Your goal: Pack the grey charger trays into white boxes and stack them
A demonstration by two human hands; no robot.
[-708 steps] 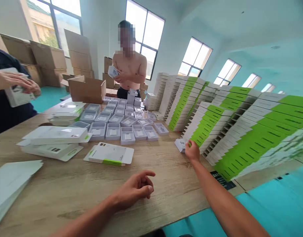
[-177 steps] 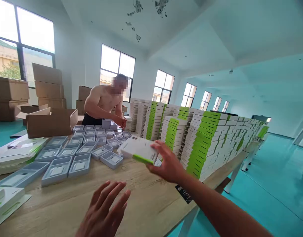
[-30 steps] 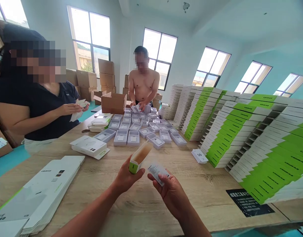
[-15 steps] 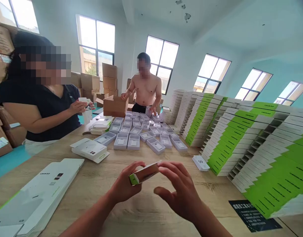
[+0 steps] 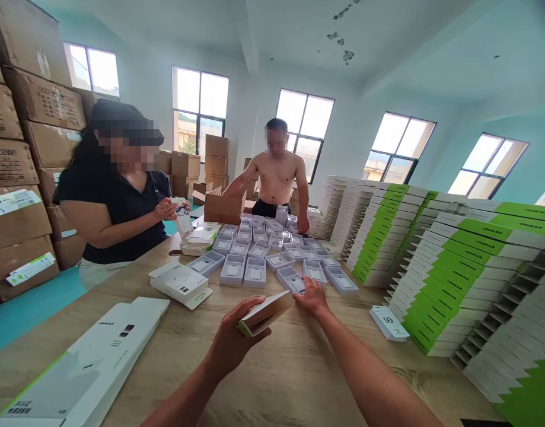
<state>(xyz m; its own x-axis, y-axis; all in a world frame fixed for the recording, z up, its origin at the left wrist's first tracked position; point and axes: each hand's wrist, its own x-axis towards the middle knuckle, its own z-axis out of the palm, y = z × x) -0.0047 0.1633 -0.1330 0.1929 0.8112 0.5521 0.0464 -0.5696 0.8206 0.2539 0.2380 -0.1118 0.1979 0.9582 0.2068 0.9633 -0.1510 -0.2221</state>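
in the head view, our left hand clamps a thin-walled cardboard box, tilted above the wood-grained table, brown inside showing. our right hand is at the near edge of a rectangular grey plastic tray; we cannot tell whether it grips. nearer us lies moving room, edged rightward by stepped carton stacks.

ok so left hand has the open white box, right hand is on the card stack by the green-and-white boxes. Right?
Not quite: the right hand is at a grey tray, not on the card stack; the head view shows it. The left hand does have the open white box, and the stack is by the green-and-white boxes.
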